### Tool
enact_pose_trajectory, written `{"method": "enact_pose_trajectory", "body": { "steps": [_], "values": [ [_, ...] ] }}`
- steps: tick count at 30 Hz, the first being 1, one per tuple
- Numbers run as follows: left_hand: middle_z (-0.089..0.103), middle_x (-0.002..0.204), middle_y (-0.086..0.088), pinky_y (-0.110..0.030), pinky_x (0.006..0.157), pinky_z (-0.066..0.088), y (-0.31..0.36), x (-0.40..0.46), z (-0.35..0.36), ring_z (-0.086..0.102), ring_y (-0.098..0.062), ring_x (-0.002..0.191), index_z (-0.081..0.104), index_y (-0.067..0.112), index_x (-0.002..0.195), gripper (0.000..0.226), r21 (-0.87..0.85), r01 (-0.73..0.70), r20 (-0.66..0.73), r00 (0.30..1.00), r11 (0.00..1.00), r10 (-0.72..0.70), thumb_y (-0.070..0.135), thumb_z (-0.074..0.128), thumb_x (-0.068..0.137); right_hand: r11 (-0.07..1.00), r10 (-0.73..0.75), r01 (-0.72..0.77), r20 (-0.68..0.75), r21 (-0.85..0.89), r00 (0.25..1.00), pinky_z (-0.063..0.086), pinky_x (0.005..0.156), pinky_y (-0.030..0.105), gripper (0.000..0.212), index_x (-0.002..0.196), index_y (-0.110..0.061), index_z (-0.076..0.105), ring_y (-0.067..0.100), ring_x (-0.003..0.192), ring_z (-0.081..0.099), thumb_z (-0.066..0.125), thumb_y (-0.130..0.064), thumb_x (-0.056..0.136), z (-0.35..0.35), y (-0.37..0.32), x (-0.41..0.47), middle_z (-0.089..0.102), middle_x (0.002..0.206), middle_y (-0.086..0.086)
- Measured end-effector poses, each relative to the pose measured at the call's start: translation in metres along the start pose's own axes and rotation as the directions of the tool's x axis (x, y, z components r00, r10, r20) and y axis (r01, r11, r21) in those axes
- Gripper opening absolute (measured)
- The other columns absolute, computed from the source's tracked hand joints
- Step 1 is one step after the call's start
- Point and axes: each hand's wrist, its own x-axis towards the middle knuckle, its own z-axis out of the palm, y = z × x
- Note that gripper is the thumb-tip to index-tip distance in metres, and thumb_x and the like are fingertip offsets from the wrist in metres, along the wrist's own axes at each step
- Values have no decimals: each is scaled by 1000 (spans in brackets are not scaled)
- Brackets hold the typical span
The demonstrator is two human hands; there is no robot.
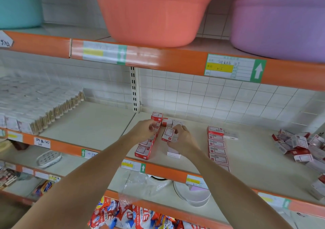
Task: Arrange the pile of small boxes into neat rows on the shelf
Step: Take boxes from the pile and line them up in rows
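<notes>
From the head camera I see my right hand (182, 137) pinching one small box (168, 134), tilted, just above the shelf (249, 149), probably to square it before setting it down. My left hand (146, 130) curls round the far boxes of the left row (146, 147), I think to keep that line straight. A second finished row (218, 147) lies to the right. The loose pile (299, 147) waits well apart at the far right, so much sorting remains
</notes>
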Motion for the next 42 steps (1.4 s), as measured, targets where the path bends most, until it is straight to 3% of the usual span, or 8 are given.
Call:
{"method": "enact_pose_trajectory", "body": {
  "steps": [5, 14, 19, 25, 30, 32, 36, 42],
  "values": [
    [67, 97, 8, -21, 73, 49, 8, 2, 5, 63, -8, 87, 66, 21, 108, 29, -101, -29, 1, 1000, 994, 29, 43, 67, 89, 987, -88, 74, -97, -143, 991, 43, 93, 32, 67, 126, -18, 51, 20, 111, 55, 71, -56, 75, 12, -21, 4, 57, 120, -1],
    [68, 93, 8, -25, 78, 52, 2, 18, 3, 64, -12, 87, 68, 20, 101, 31, -104, -27, -52, 998, 994, 22, 28, 80, 73, 978, -101, 72, -145, -197, 984, 42, 97, 39, 79, 118, -14, 49, 23, 109, 58, 71, -70, 67, 29, -34, 27, 59, 115, 1],
    [67, 94, 5, -25, 73, 52, -4, 30, 2, 63, -12, 84, 64, 19, 103, 30, -146, 49, -42, 998, 988, -56, 37, 75, 81, 993, -32, 21, -97, -116, 995, 44, 92, 38, 64, 123, -19, 50, 24, 112, 56, 70, -55, 74, 30, -35, 41, 55, 118, -1],
    [63, 91, 5, -11, 53, 43, -14, 38, -5, 59, -3, 69, 59, 21, 123, 29, -162, 73, 36, 997, 984, -68, 17, 64, 95, 996, -81, 77, 86, 46, 993, 40, 92, 29, 57, 137, -26, 50, 21, 123, 51, 69, -32, 84, 29, -34, 59, 51, 135, -1],
    [64, 93, 1, -27, 71, 49, -24, 43, -11, 60, -14, 82, 62, 16, 103, 29, 68, 187, 5, 982, 980, -187, 44, 61, 94, 995, -32, 27, 50, 96, 998, 51, 87, 35, 41, 127, -21, 55, 22, 110, 59, 57, -17, 86, 34, -34, 73, 59, 123, 2],
    [61, 90, 5, -33, 76, 49, -27, 44, -13, 59, -16, 87, 58, 19, 99, 31, 175, 211, 15, 976, 962, -217, 50, 59, 93, 998, -20, 18, 47, 58, 999, 53, 84, 36, 37, 122, -20, 54, 18, 103, 58, 61, -26, 86, 36, -35, 75, 56, 118, -1],
    [62, 93, 3, -38, 82, 53, -34, 50, -18, 61, -17, 87, 59, 20, 105, 22, 157, 153, 29, 987, 976, -159, 39, 61, 94, 988, -126, 131, 73, -77, 989, 50, 83, 35, 56, 123, -25, 53, 14, 104, 51, 65, -59, 79, 39, -35, 78, 52, 115, -8],
    [64, 92, 1, -37, 79, 54, -35, 52, -20, 62, -18, 86, 62, 17, 98, 10, 80, 36, 19, 999, 996, -38, 23, 66, 91, 981, -173, 178, 67, -82, 983, 46, 76, 29, 44, 120, -18, 56, 21, 102, 54, 71, -33, 81, 41, -32, 84, 49, 116, 1]
  ]
}}
